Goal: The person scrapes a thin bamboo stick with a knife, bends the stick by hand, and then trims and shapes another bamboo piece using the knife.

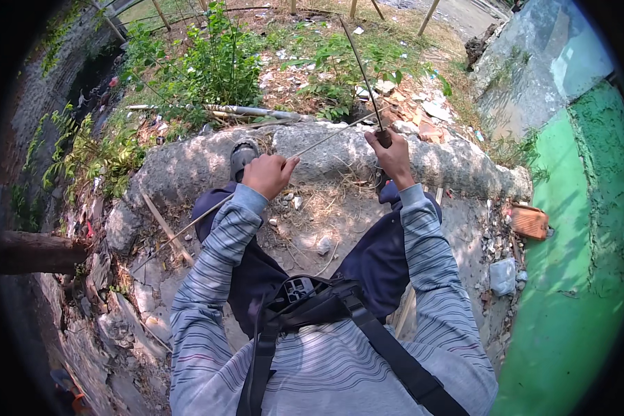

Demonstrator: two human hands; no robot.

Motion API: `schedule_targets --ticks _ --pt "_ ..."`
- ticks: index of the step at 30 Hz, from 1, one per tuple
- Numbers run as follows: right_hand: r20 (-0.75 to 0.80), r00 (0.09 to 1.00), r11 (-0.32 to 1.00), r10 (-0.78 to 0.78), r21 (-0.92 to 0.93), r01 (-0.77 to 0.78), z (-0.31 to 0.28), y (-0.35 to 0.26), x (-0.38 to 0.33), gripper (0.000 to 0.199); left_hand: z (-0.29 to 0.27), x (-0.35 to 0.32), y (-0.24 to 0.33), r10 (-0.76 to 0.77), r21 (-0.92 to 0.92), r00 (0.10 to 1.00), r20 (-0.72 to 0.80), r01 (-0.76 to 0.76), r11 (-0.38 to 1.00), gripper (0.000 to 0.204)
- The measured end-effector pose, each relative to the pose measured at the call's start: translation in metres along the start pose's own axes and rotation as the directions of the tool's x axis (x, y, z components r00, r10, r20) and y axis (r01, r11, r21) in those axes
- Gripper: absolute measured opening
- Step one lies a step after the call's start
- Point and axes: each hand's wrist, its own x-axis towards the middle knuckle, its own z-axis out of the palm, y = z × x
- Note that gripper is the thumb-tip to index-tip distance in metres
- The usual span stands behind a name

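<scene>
My left hand is closed around a thin, pale stick. The stick slants from the ground at lower left, through my fist, up to the right. In my right hand is the dark handle of a long knife. Its narrow, dark blade points up and away from me. Near the handle the blade and the stick cross; whether they touch I cannot tell. Both hands are above my spread knees. My left shoe is against a rough concrete kerb.
Leafy bushes and scattered rubble lie beyond the kerb. A green wall runs along the right, with an orange object and a clear plastic bag beside it. At left a thick log juts in; a wooden strip lies nearer.
</scene>
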Motion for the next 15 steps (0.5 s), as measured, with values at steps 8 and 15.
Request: schedule_targets --ticks 8,15 --pt "0.065 0.998 1.000 -0.018 0.000 0.018 0.012 -0.029 0.000 0.026 0.022 0.012 0.028 0.075 0.065 0.990 -0.121 -0.067 0.996 0.050" --pt "0.143 0.988 0.991 -0.064 -0.109 0.080 0.034 -0.032 -0.004 0.032 0.023 0.016 0.029 0.178 0.039 0.972 -0.156 -0.174 0.984 0.041"
